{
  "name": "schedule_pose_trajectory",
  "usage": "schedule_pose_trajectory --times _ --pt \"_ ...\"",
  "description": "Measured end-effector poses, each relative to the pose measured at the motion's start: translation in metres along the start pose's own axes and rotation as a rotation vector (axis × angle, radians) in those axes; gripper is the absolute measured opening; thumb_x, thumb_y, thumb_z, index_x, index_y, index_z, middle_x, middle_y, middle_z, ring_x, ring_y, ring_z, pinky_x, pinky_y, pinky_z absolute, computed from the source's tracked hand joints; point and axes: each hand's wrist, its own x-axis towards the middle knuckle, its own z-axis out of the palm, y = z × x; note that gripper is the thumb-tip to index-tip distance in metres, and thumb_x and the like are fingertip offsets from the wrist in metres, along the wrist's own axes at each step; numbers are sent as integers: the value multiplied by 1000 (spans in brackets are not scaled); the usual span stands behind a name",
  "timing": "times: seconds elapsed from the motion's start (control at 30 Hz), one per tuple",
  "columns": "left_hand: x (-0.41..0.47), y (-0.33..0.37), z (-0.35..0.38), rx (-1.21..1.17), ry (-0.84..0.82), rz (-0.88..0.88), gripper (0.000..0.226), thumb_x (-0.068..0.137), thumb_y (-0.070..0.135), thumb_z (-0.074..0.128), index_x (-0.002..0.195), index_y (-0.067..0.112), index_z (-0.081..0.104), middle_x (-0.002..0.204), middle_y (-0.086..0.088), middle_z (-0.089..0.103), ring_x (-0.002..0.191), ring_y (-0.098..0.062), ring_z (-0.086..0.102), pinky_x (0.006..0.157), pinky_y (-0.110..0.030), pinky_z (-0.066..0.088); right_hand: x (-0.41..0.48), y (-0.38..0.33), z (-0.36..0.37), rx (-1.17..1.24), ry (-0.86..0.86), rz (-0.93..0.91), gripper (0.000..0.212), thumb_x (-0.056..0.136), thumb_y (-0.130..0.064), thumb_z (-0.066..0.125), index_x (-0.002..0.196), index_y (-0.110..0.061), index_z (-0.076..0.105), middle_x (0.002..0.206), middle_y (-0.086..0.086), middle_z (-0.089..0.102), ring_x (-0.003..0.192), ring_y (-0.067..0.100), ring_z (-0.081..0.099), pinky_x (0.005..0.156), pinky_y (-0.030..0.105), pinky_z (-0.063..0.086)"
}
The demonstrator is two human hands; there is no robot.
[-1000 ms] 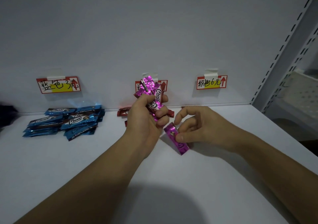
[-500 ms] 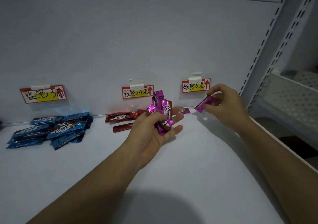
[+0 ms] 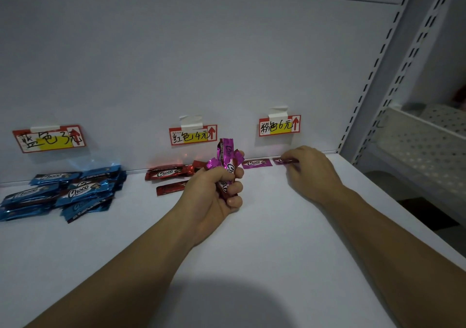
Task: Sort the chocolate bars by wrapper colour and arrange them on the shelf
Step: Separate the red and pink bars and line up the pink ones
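Up at the back of the flat white shelf (image 3: 252, 252), around one o'clock, the right hand (image 3: 311, 172) is down on a single magenta foil-wrapped chocolate bar (image 3: 280, 161). Its fingers (image 3: 291, 156) are curled over the bar's right end, holding it flat against the foot of the grey back panel (image 3: 227, 62), and only the left end of the wrapper peeks out. Where the thumb sits, I cannot tell.

Just beside it, at nine o'clock from it, lies a second magenta bar (image 3: 257, 163), flat, label up, end to end with the first and a sliver of shelf between them. Both sit below the right-hand red-bordered price tag (image 3: 280, 126) taped to the panel.

Centre of the view now: the left hand (image 3: 214, 194) has its fingers wrapped tight round a bunch of magenta chocolate bars (image 3: 225, 151), crimped ends fanning up toward twelve o'clock.

Behind that fist, at ten o'clock, a few red foil chocolate bars (image 3: 166, 173) lie under the middle price tag (image 3: 193, 134), one of them set a little nearer the front. Far out at nine o'clock, a loose heap of blue foil chocolate bars (image 3: 70, 191) sits below the left-hand price tag (image 3: 48, 139). Off at two o'clock, a grey slotted upright (image 3: 375, 88) closes the shelf's right side.
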Motion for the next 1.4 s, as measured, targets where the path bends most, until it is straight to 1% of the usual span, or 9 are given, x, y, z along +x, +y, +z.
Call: schedule_pose_trajectory --times 0.4,0.57,0.63,0.7,0.8,0.93,1.1,1.23,1.4 --pt "0 1 0 -6 -28 -75 24 85 5 44 108 1 51 81 -6 58 57 -13 40 48 -25 30 -1 0 2 -20 -40 -31 33 97 -15 56 122 -28 72 118 0 68 101 22 59 85 42 54" --pt "-1 1 -1 3 -49 -95 32 94 8 38 117 -7 54 77 -9 62 58 -14 47 46 -25 37 -4 -8 0 -38 -49 -18 33 99 -19 57 128 -29 68 127 -1 64 112 22 56 94 44 51" --pt "-2 2 -1 55 -68 -72 36 97 8 37 123 -9 54 82 -11 67 59 -15 52 46 -25 40 -8 -23 -9 119 97 -21 30 100 -21 58 128 -26 66 131 -3 61 118 17 54 99 38 48" --pt "-5 2 1 120 -100 -38 38 99 7 37 132 -7 51 92 -15 72 60 -17 59 47 -27 45 -12 -49 -24 456 178 -17 24 100 -22 59 122 -24 68 118 -5 66 105 7 60 87 27 52" --pt "-7 3 2 198 -147 4 32 102 3 42 133 -1 52 111 -21 73 75 -25 72 55 -32 57 -19 -82 -37 849 -56 -15 26 94 -17 69 119 -17 68 96 3 70 84 12 69 70 24 57" --pt "-11 3 5 289 -169 31 28 101 7 54 129 5 58 115 -15 74 97 -31 75 62 -33 63 -20 -85 -40 991 -126 22 33 85 -3 76 117 -9 67 84 17 69 71 31 71 63 34 61" --pt "-13 2 6 354 -160 62 29 101 10 55 130 6 59 115 -13 74 101 -33 74 64 -33 63 -17 -76 -47 907 -80 46 15 89 -6 72 104 -10 72 80 7 73 67 14 67 58 19 50" --pt "-13 0 5 485 -179 94 27 101 11 55 127 9 61 112 -10 75 93 -30 75 65 -33 63 -18 -78 -52 898 -95 55 4 90 -4 70 93 -7 71 79 7 69 63 5 62 57 15 47" --pt "-7 0 4 349 -86 66 25 103 5 48 126 -1 57 91 -11 76 68 -20 65 54 -30 54 -11 -64 -67 1207 29 230 8 98 -1 57 94 -7 61 83 12 72 63 18 64 60 28 54"
